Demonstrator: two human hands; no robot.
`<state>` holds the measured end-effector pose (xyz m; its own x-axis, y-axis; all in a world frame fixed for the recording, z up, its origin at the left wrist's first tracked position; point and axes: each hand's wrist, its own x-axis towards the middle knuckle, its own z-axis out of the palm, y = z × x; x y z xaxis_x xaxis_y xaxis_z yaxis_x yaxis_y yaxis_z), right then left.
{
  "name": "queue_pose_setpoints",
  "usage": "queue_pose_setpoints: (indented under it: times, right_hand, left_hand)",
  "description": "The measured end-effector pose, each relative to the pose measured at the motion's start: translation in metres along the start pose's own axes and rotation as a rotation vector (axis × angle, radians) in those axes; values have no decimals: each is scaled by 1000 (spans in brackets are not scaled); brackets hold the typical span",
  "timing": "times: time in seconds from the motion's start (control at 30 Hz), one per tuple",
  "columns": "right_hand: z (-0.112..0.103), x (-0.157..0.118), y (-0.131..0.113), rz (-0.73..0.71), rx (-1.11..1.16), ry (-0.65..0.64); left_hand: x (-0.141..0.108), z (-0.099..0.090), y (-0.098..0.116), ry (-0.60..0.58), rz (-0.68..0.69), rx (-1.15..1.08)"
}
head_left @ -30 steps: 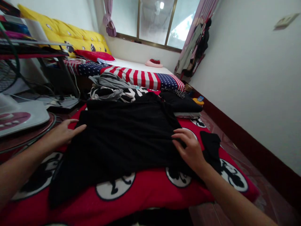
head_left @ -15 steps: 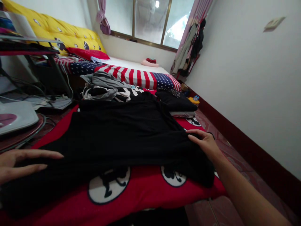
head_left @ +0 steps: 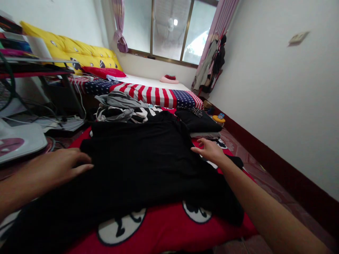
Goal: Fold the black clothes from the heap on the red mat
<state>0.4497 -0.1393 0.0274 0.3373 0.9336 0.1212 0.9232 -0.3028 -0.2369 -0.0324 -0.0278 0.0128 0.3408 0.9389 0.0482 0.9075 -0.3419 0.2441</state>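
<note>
A black long-sleeved garment (head_left: pixel 143 162) lies spread out over a red blanket (head_left: pixel 159 225) with round white patches. Over its left part is my left hand (head_left: pixel 66 164), thumb and fingers apart, with nothing between them. My right hand (head_left: pixel 209 150) is at the garment's upper right edge, its fingers also apart and holding nothing. Whether the fingertips touch the cloth is hard to tell.
Behind the garment lie a heap of grey and striped clothes (head_left: pixel 119 106) and a folded black pile (head_left: pixel 198 121). A white device (head_left: pixel 21 143) and a desk (head_left: pixel 37 70) stand left. A bed (head_left: pixel 156 95) is at the back.
Both hands have moved farther forward over the garment, the left one also rightward and the right one leftward. The view has tilted up a little.
</note>
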Motion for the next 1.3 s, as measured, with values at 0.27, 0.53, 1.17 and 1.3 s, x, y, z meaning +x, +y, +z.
queue_pose_setpoints:
  times: [0.27,0.53,1.17,1.3]
  right_hand:
    - [33,43,15,133,-238,-36]
    - [19,32,-27,-141,-303,205]
    - [114,16,-133,-531,253,-81]
    - [114,15,-132,-530,279,-76]
  left_hand:
    - [30,70,114,-68,410,-192]
    - [30,96,117,-95,454,-43]
    - [137,12,41,241,19,117]
    - [153,17,33,219,-21,207]
